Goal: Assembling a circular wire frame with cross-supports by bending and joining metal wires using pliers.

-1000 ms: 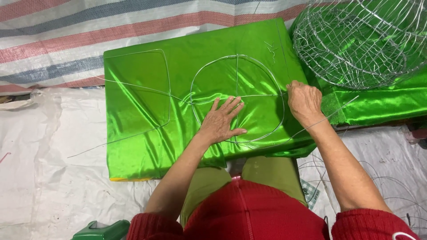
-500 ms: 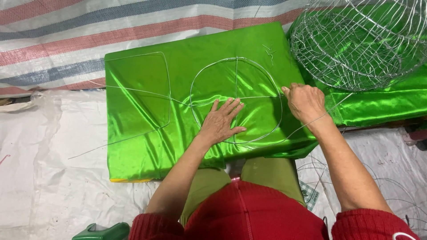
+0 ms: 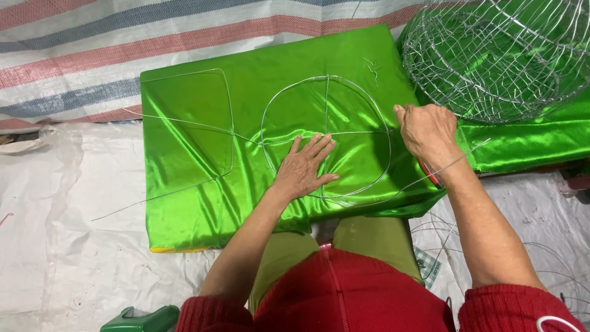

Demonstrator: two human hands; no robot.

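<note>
Your left hand [image 3: 304, 169] lies flat, fingers spread, pinning the wire ring [image 3: 326, 136] on the green worktop [image 3: 184, 197]. Your right hand [image 3: 427, 132] pinches its right rim; keep the ring pressed flat.

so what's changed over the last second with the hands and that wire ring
The right hand slid a little up along the right edge of the wire ring, its fingers pinched at the rim with a loose wire trailing past the wrist. The left hand stayed flat, pressing the ring onto the green cloth. The wire basket did not move.
</note>
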